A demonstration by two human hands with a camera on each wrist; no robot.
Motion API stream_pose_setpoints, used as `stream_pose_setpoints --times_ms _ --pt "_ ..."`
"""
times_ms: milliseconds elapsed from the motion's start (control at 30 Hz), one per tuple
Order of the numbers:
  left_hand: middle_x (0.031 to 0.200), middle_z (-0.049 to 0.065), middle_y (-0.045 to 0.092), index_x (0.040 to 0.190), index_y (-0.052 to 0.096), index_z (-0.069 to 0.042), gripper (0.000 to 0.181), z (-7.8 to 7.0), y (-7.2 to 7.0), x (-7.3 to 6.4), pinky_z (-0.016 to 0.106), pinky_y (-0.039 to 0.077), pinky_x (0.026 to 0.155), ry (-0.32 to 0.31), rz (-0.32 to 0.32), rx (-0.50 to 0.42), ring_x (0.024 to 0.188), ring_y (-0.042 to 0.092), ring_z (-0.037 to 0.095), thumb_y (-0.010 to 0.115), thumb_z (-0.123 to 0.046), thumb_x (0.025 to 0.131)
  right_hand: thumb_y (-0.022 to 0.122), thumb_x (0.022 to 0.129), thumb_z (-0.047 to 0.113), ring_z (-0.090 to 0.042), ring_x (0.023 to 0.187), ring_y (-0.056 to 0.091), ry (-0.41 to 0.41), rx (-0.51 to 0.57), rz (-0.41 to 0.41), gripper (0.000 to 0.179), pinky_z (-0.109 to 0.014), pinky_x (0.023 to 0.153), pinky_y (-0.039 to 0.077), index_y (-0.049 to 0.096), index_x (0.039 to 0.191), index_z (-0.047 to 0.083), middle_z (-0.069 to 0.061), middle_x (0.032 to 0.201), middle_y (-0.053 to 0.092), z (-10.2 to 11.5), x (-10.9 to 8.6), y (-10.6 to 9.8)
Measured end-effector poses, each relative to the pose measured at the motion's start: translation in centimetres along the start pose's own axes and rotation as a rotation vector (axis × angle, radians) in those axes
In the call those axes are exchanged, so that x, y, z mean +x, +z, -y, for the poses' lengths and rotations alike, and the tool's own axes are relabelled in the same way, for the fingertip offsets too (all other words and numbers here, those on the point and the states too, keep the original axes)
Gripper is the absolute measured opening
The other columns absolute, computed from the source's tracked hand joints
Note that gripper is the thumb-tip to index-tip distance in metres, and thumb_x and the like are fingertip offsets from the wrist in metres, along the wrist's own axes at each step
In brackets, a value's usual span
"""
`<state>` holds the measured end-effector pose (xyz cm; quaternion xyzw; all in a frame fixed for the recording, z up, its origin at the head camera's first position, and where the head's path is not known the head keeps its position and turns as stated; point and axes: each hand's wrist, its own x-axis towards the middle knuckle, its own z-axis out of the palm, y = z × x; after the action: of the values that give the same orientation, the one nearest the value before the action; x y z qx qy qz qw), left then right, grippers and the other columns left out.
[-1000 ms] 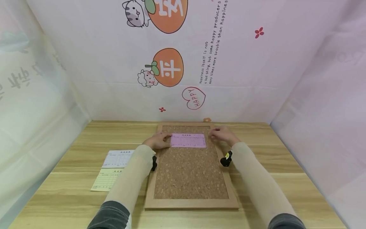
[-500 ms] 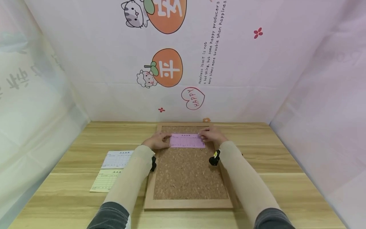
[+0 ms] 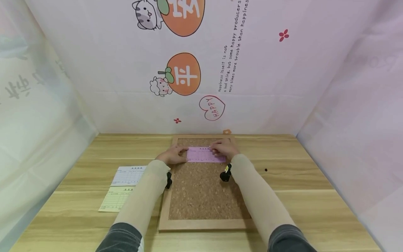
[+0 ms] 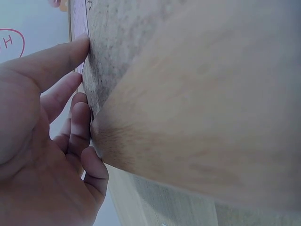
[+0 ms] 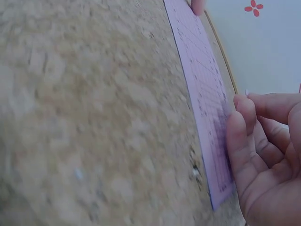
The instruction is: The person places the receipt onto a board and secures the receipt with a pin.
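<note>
A pink printed slip (image 3: 198, 156) lies flat across the upper part of a wood-framed cork board (image 3: 206, 192). My left hand (image 3: 171, 155) rests at the board's left edge; its thumb and forefinger press the slip's left end, and the other fingers lie by the frame (image 4: 155, 113). Over the slip's right half is my right hand (image 3: 224, 148), covering some of the print. In the right wrist view its thumb and forefinger pinch a small pale thing like a push pin (image 5: 247, 92), mostly hidden by the fingertips, near the slip's upper edge.
Left of the board, a white slip (image 3: 127, 175) and a yellow slip (image 3: 114, 199) lie on the wooden table (image 3: 302, 210), partly behind my left sleeve. A tiny black dot-like thing (image 3: 266, 170) is to the right. A printed white curtain (image 3: 252, 115) stands behind.
My right hand has moved left from beyond the slip's right end to above its right half. The left hand keeps its place on the slip's left end.
</note>
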<state>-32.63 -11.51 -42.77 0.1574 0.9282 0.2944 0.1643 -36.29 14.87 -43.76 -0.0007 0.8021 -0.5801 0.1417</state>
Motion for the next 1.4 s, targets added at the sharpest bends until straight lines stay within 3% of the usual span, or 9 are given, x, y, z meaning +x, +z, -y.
stream_pose_setpoints --times_ms 200,400,633,867,1100,1400 --pt "0.143 0.017 0.039 0.153 0.042 -0.009 0.059 -0.3 -0.1 -0.3 0.048 0.035 0.104 -0.004 0.0 0.006 0.122 0.041 0.03 0.062 -0.024 0.1 0.063 0.099 0.012 -0.011 0.069 0.062 -0.004 -0.005 -0.028 0.027 -0.022 0.061 0.054 0.067 0.119 -0.006 -0.01 0.085 0.069 0.0 0.3 1.1" --pt "0.145 0.018 0.038 0.153 0.041 -0.01 0.059 -0.4 0.0 -0.6 0.049 0.034 0.106 -0.013 0.007 0.002 0.126 0.039 0.031 0.061 -0.025 0.1 0.067 0.097 0.02 -0.011 0.071 0.063 -0.013 -0.115 -0.07 0.026 -0.024 0.063 0.055 0.072 0.116 0.002 -0.006 0.083 0.07 -0.1 0.8 1.9" --pt "0.145 0.018 0.039 0.153 0.041 -0.01 0.058 -0.2 0.0 -0.3 0.05 0.034 0.106 -0.012 0.004 0.001 0.127 0.04 0.031 0.062 -0.024 0.1 0.07 0.095 0.025 -0.012 0.068 0.061 0.036 -0.228 -0.134 0.023 -0.025 0.06 0.052 0.076 0.108 0.007 -0.003 0.077 0.067 0.6 0.8 2.6" --pt "0.151 0.02 0.038 0.152 0.042 -0.008 0.059 -0.2 -0.2 -0.2 0.052 0.031 0.11 0.009 -0.001 0.008 0.135 0.038 0.034 0.062 -0.024 0.1 0.069 0.096 0.018 -0.012 0.065 0.055 0.066 -0.139 -0.129 0.019 -0.024 0.054 0.046 0.076 0.107 0.004 -0.004 0.075 0.064 0.7 1.2 2.9" --pt "0.15 0.021 0.038 0.151 0.043 -0.007 0.059 0.1 0.0 -0.1 0.052 0.031 0.111 0.023 0.001 0.025 0.136 0.037 0.036 0.063 -0.026 0.099 0.072 0.094 0.02 -0.011 0.064 0.057 0.072 -0.205 -0.157 0.017 -0.023 0.053 0.047 0.077 0.101 0.005 -0.002 0.072 0.067 0.4 1.8 3.2" --pt "0.15 0.019 0.039 0.152 0.042 -0.008 0.059 0.0 -0.1 0.1 0.05 0.032 0.11 0.015 -0.003 0.003 0.135 0.038 0.033 0.063 -0.025 0.1 0.071 0.092 0.014 -0.012 0.064 0.055 0.061 -0.177 -0.162 0.015 -0.024 0.053 0.044 0.078 0.1 0.004 -0.003 0.073 0.065 0.3 1.9 3.4"
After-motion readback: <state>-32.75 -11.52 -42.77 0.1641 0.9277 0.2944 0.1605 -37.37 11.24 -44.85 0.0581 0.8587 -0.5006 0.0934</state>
